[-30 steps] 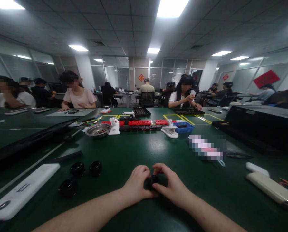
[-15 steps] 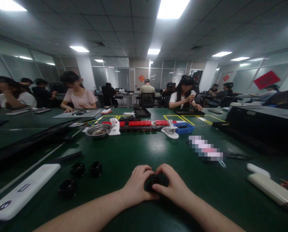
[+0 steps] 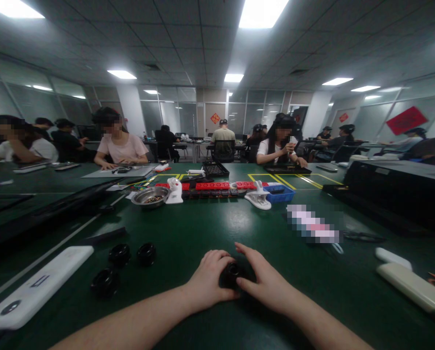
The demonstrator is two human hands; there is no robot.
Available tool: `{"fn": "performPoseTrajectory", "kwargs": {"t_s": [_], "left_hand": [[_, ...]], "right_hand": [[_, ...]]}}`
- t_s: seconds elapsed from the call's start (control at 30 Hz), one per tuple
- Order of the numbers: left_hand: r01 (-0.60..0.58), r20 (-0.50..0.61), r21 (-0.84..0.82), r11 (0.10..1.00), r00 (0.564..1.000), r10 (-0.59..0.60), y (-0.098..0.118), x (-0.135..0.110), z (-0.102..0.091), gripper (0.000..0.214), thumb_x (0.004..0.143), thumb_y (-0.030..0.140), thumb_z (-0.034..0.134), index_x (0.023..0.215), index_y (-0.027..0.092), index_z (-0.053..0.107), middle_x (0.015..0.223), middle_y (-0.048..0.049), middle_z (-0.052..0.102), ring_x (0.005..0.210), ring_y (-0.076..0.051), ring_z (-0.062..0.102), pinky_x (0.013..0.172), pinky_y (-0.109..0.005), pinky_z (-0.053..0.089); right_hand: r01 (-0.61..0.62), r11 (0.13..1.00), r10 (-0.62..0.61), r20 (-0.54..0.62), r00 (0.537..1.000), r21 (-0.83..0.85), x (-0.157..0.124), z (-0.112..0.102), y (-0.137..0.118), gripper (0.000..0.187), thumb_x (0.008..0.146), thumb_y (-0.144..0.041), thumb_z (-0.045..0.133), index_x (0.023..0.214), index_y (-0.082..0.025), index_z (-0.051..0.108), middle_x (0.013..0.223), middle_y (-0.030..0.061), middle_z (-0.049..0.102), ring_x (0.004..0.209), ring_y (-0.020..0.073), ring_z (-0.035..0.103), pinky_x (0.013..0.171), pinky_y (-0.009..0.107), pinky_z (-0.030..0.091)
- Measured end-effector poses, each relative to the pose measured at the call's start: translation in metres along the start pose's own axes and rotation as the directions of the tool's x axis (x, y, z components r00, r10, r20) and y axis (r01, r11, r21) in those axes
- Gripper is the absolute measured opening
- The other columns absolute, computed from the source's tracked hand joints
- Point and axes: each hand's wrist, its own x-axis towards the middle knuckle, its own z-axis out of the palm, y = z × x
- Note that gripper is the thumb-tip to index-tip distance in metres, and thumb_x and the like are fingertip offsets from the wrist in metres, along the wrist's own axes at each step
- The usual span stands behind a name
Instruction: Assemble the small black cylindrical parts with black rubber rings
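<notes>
Both my hands meet on a small black round part low on the green table. My left hand curls round its left side with bent fingers. My right hand grips it from the right, the index finger stretched forward above it. The part is largely hidden between my fingers. Three similar black round parts lie on the table to my left, apart from my hands.
A white flat device lies at the near left and white bars at the near right. Farther back stand a metal bowl, red and black trays, a blue bin and a white clamp. People sit at tables beyond.
My hands stay together on the black part and have shifted slightly. My right index finger has straightened out above it. The view has drifted a little.
</notes>
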Motion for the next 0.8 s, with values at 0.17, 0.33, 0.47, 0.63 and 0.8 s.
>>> {"fn": "performPoseTrajectory", "kwargs": {"t_s": [0.17,0.33,0.47,0.63,0.8], "left_hand": [[0.000,0.020,-0.008,1.000,1.000,0.000,0.0020,-0.0004,-0.0029,0.044,0.064,0.041,0.071,0.103,0.023,0.060,0.113,-0.0065,0.052,0.106,-0.028,0.044,0.093,-0.042,0.035],[-0.007,0.014,-0.005,1.000,1.000,0.007,0.0029,-0.0005,-0.0027,0.039,0.066,0.040,0.069,0.101,0.023,0.061,0.111,-0.0061,0.053,0.106,-0.027,0.044,0.093,-0.041,0.036],[0.000,0.007,-0.006,1.000,1.000,0.000,0.0013,0.0001,-0.0009,0.035,0.063,0.037,0.072,0.095,0.023,0.064,0.110,-0.0053,0.053,0.104,-0.027,0.045,0.091,-0.041,0.037],[0.019,-0.019,-0.015,1.000,1.000,-0.019,0.0003,0.0009,0.0002,0.037,0.055,0.036,0.078,0.086,0.021,0.063,0.107,-0.0046,0.053,0.102,-0.026,0.046,0.090,-0.040,0.037],[0.055,-0.049,-0.035,0.998,0.997,-0.057,0.0021,0.0021,0.0005,0.036,0.053,0.031,0.079,0.077,0.019,0.054,0.100,-0.0049,0.052,0.098,-0.025,0.048,0.086,-0.038,0.040]], "right_hand": [[0.039,0.999,-0.040,0.060,0.997,0.007,-0.0019,-0.0006,-0.0040,0.056,0.069,-0.019,0.063,0.122,-0.018,0.046,0.120,0.0104,0.053,0.110,0.0250,0.048,0.096,0.041,0.035],[0.098,0.993,-0.095,0.042,0.995,-0.066,0.0006,0.0002,-0.0079,0.030,0.069,-0.020,0.065,0.098,-0.019,0.059,0.099,0.0062,0.060,0.095,0.0226,0.054,0.085,0.035,0.042],[0.085,0.994,-0.084,0.013,0.996,-0.072,0.0016,0.0000,-0.0050,0.035,0.072,-0.024,0.063,0.107,-0.019,0.056,0.106,0.0078,0.059,0.101,0.0232,0.052,0.088,0.037,0.040],[0.046,0.997,-0.049,-0.051,0.997,-0.064,-0.0002,-0.0007,-0.0027,0.043,0.074,-0.026,0.061,0.115,-0.016,0.051,0.114,0.0110,0.055,0.106,0.0243,0.049,0.092,0.039,0.038],[0.133,0.990,-0.130,0.046,0.990,-0.048,-0.0004,0.0021,-0.0088,0.032,0.070,-0.025,0.067,0.100,-0.021,0.060,0.105,0.0066,0.058,0.099,0.0227,0.052,0.088,0.036,0.040]]}}
